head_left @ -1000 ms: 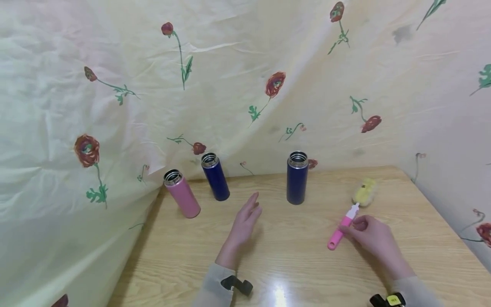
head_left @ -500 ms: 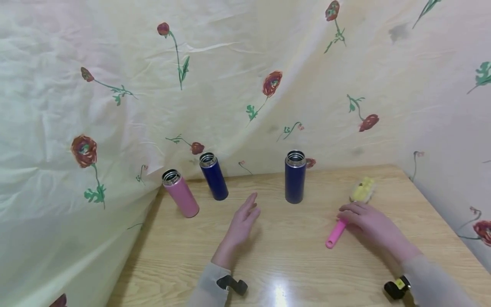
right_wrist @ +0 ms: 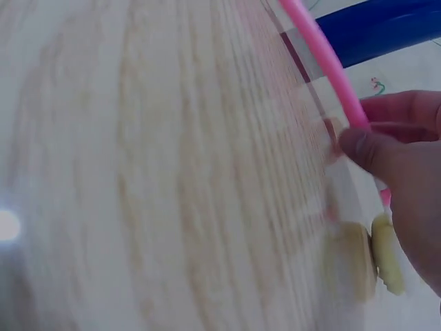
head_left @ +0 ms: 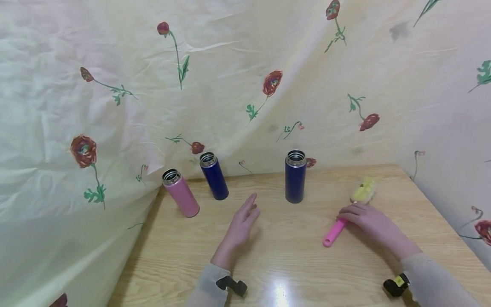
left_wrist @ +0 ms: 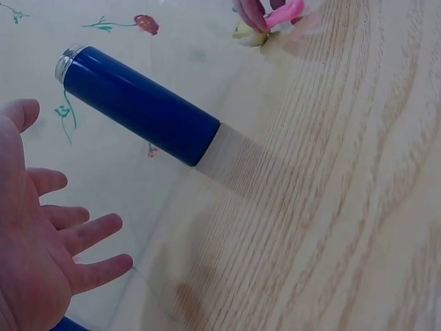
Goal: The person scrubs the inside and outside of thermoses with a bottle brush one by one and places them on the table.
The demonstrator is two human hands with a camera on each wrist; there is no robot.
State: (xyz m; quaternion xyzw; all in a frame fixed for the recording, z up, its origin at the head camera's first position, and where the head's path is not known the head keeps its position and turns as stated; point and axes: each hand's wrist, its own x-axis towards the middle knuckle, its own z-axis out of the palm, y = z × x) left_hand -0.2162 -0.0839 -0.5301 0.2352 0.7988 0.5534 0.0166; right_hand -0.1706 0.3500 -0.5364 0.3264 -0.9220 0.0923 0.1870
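A bottle brush lies at the right of the wooden table, with a pink handle and a yellow sponge head. My right hand grips the upper part of the handle. In the right wrist view, thumb and fingers pinch the pink handle just below the sponge. My left hand is flat with straight fingers at mid-table and holds nothing. A lidless dark blue bottle stands upright between the hands; in the left wrist view this bottle is beyond my palm.
A second dark blue bottle and a pink bottle stand lidless at the table's back left. A cream cloth with red flowers hangs behind and along both sides. Bare wood stretches toward me.
My right hand has slid forward along the brush from the lower handle to near the sponge and closed on it. The handle's end has shifted slightly left. The left hand stayed put.
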